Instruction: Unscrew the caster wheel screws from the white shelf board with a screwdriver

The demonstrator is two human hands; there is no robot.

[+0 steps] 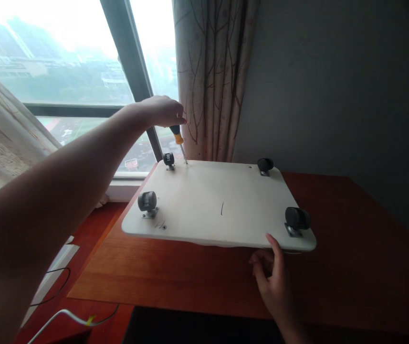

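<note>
At the board's far left edge, my left hand is closed round the handle of a black and yellow screwdriver. The screwdriver tilts, its tip on a small hole or screw beside the far left caster. A white board with rounded corners lies flat, casters up. The other casters are at the near left, far right and near right. My right hand is at the board's front edge, one fingertip touching it, the fingers apart and partly bent.
The board rests on a reddish-brown wooden table. Behind are a window, a patterned curtain and a grey wall. A white cable and a black cable run at the lower left.
</note>
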